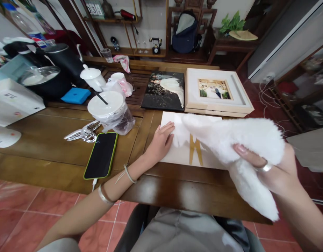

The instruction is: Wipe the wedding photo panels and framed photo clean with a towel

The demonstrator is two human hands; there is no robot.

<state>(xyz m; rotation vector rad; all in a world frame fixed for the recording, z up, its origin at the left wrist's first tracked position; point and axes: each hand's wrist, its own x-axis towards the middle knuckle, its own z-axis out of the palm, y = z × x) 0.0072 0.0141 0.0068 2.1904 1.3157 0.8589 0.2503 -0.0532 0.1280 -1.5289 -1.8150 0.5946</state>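
Observation:
My left hand (162, 140) rests on the left edge of a white sheet or board (177, 159) on the table, with its fingers stretched out. On that sheet is a flat tan piece shaped like trousers (195, 150). My right hand (280, 169), wearing a ring, grips a piece of white fluffy plush fabric (258, 134) above the right side of the sheet. The thumb lies over the front of the plush, and one end of it hangs below the hand. The plush covers part of the sheet and blends with its white, so its far-left edge is hard to make out.
Behind the sheet lie a dark photo panel (164, 91) and a white framed picture box (216, 105). To the left are a phone (101, 155) on a cable, a silver hair claw (83, 132), a lidded cup with a straw (106, 105) and a blue block (76, 95).

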